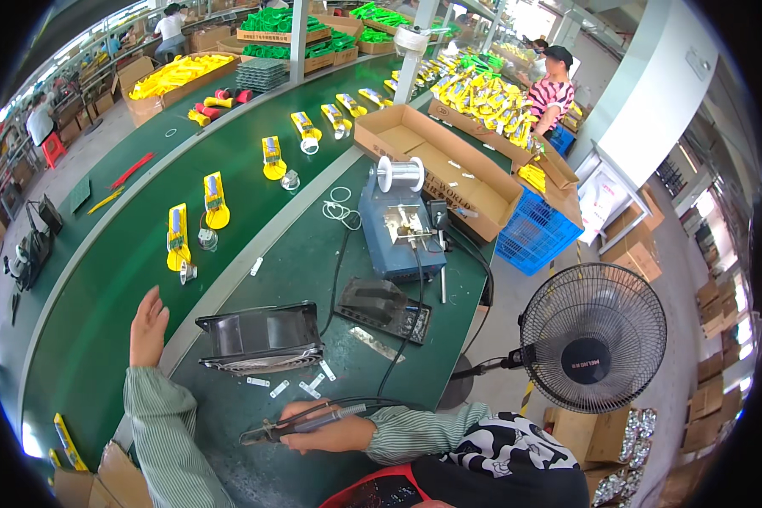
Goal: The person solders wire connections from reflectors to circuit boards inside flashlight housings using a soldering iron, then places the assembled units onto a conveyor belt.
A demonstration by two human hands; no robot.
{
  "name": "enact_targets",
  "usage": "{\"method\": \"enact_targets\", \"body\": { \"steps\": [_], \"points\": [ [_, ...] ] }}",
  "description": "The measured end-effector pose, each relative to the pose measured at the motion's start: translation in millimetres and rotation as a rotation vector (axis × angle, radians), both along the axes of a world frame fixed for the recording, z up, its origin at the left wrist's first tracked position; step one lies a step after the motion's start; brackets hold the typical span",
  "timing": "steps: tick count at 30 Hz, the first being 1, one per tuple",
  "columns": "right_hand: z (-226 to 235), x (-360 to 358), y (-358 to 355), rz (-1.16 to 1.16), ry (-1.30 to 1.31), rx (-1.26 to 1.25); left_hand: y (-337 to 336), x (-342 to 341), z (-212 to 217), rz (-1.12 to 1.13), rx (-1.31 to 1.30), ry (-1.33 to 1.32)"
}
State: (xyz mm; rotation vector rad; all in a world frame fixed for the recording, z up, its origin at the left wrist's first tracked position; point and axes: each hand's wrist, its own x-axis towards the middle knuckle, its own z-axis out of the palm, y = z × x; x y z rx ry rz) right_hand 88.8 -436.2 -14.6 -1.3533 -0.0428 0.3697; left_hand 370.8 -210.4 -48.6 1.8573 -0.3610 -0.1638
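Observation:
My left hand [148, 328] reaches over the edge of the green conveyor belt [110, 288], fingers stretched out and holding nothing. Just beyond its fingertips lies a yellow plastic housing [178, 240] with a small silvery reflector cup [188, 272] at its near end. My right hand [330, 431] grips a soldering iron [340, 414] low over the green bench [254, 474]; a thin bent metal wire piece shows by its front end. Small white strips [311, 390] lie scattered between that hand and a black box fan [262, 335].
A blue solder feeder [389, 237] carries a solder wire spool [400, 174], its cable crossing the bench. Beside it sit a black iron stand [381, 306] and a cardboard tray [440, 173]. A pedestal fan [593, 339] stands at right. More yellow housings [216, 201] line the belt.

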Motion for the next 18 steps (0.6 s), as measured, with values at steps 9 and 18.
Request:
{"method": "enact_targets", "body": {
  "steps": [9,18],
  "points": [
    [11.1,-5.4,-0.3,0.022,-0.093,-0.076,202.4,-106.3,29.3,0.394,1.061,-0.367],
    [14.2,-25.8,21.4,0.070,-0.109,-0.007,328.2,-189.0,0.0,0.584,1.441,-0.356]
  ]
}}
